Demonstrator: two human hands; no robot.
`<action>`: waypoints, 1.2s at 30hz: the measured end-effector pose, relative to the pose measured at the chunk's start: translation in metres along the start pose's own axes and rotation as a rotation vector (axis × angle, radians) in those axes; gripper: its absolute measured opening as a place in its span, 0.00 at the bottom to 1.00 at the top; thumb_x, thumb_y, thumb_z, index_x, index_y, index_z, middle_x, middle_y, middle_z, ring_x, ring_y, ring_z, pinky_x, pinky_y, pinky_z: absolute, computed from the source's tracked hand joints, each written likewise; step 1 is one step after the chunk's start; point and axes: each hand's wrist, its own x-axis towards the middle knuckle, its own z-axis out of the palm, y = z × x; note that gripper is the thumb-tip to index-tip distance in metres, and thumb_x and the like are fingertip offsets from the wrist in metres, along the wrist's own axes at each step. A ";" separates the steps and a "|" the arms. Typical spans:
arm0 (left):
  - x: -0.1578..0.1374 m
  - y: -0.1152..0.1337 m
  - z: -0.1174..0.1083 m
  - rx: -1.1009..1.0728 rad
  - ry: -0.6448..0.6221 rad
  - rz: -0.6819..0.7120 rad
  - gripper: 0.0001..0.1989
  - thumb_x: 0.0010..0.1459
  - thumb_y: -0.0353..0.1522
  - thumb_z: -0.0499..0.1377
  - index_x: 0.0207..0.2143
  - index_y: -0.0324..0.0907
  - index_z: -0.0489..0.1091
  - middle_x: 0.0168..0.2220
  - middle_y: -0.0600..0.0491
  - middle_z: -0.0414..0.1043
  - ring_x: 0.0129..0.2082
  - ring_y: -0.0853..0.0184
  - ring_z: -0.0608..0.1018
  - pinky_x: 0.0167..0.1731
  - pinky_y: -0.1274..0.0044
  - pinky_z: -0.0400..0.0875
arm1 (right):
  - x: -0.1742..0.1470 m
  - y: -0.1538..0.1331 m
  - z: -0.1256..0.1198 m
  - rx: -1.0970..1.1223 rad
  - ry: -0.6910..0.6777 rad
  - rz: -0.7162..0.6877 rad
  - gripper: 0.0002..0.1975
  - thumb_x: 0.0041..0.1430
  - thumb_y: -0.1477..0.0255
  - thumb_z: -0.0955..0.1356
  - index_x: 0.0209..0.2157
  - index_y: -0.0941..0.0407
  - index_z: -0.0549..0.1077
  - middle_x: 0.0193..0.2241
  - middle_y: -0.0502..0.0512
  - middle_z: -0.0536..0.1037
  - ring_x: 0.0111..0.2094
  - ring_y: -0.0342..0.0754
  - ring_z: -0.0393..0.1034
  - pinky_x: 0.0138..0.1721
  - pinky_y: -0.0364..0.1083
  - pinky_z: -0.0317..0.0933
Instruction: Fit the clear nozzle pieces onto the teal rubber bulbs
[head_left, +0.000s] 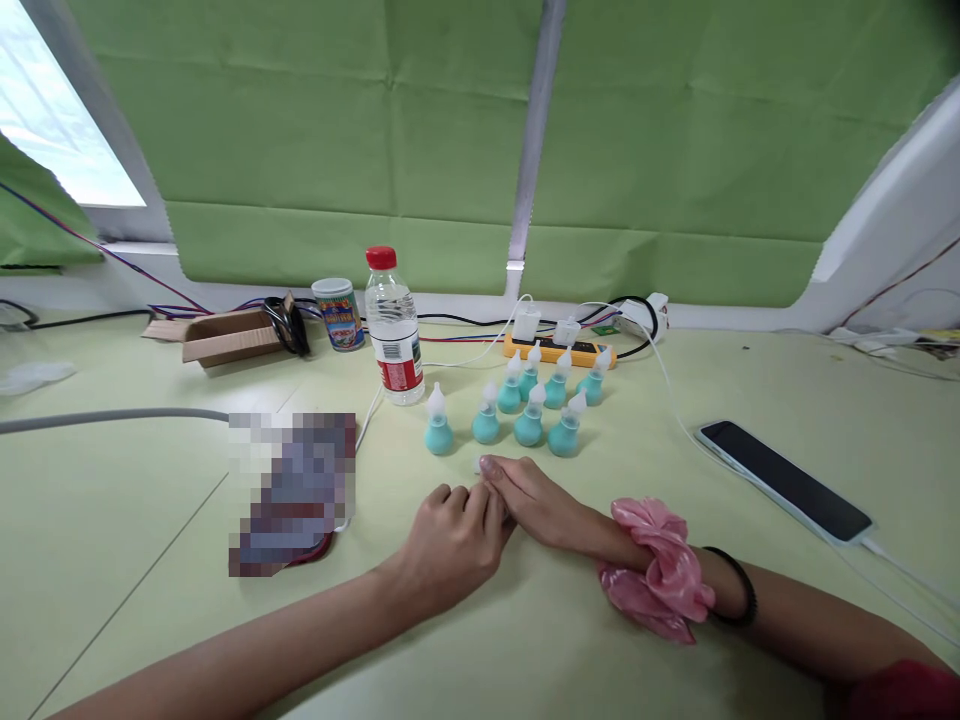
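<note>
Both my hands meet over the table's near middle, fingers closed together. My left hand (456,535) is curled into a fist with its knuckles up, pressed against my right hand (536,500). A small whitish tip (478,465) pokes out by my right thumb; the rest of what is held is hidden by the fingers. Just beyond stand several teal squeeze bulbs with clear pointed nozzles, like nasal aspirators. The nearest are one bulb (439,432) at the left, another (529,425) in the middle and a third (564,435) at the right.
A water bottle (395,345) with a red cap and a printed can (338,315) stand behind. An open cardboard box (232,338) is at the left, near a blurred-out phone-like object (300,490). Behind the bulbs lies an orange power strip (559,350). A phone (784,480) charges at the right.
</note>
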 end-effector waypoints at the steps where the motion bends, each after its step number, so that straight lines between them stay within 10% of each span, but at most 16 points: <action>1: -0.002 -0.003 0.004 -0.111 0.006 -0.052 0.10 0.54 0.31 0.51 0.27 0.34 0.68 0.18 0.52 0.67 0.16 0.68 0.69 0.15 0.78 0.59 | 0.001 -0.002 -0.002 -0.003 0.012 0.001 0.21 0.61 0.59 0.49 0.22 0.57 0.55 0.17 0.46 0.58 0.19 0.39 0.50 0.22 0.41 0.48; 7: -0.012 -0.015 0.023 -0.696 -0.002 -0.569 0.10 0.51 0.35 0.53 0.34 0.38 0.66 0.24 0.56 0.70 0.21 0.73 0.70 0.24 0.83 0.63 | 0.010 0.001 -0.026 -0.052 0.052 0.037 0.26 0.61 0.58 0.46 0.35 0.58 0.65 0.13 0.45 0.57 0.17 0.40 0.54 0.23 0.41 0.50; 12: -0.011 -0.019 0.020 -0.796 -0.045 -0.726 0.08 0.48 0.33 0.52 0.25 0.37 0.66 0.17 0.59 0.59 0.17 0.75 0.61 0.21 0.83 0.57 | 0.017 0.025 -0.025 -0.393 -0.071 -0.015 0.19 0.57 0.59 0.58 0.41 0.59 0.67 0.19 0.49 0.67 0.21 0.42 0.60 0.24 0.41 0.51; 17: -0.010 -0.023 0.020 -0.824 -0.133 -0.749 0.07 0.48 0.33 0.51 0.22 0.38 0.64 0.17 0.60 0.56 0.18 0.75 0.59 0.21 0.82 0.55 | 0.021 0.032 -0.015 -0.640 -0.070 -0.153 0.12 0.55 0.65 0.61 0.34 0.59 0.69 0.26 0.54 0.71 0.26 0.45 0.63 0.25 0.41 0.50; 23: -0.010 -0.022 0.020 -0.828 -0.152 -0.753 0.14 0.53 0.39 0.51 0.39 0.41 0.65 0.20 0.59 0.64 0.20 0.72 0.65 0.23 0.81 0.58 | 0.017 0.010 -0.060 -0.497 -0.234 -0.265 0.09 0.52 0.69 0.64 0.35 0.59 0.70 0.29 0.53 0.73 0.27 0.43 0.66 0.28 0.40 0.56; 36: -0.021 -0.017 0.024 -0.800 -0.037 -0.364 0.15 0.55 0.34 0.52 0.45 0.40 0.65 0.27 0.52 0.71 0.22 0.72 0.69 0.23 0.81 0.61 | 0.009 -0.006 -0.070 -0.383 -0.451 -0.378 0.12 0.57 0.68 0.61 0.33 0.60 0.72 0.22 0.49 0.63 0.23 0.38 0.56 0.25 0.39 0.50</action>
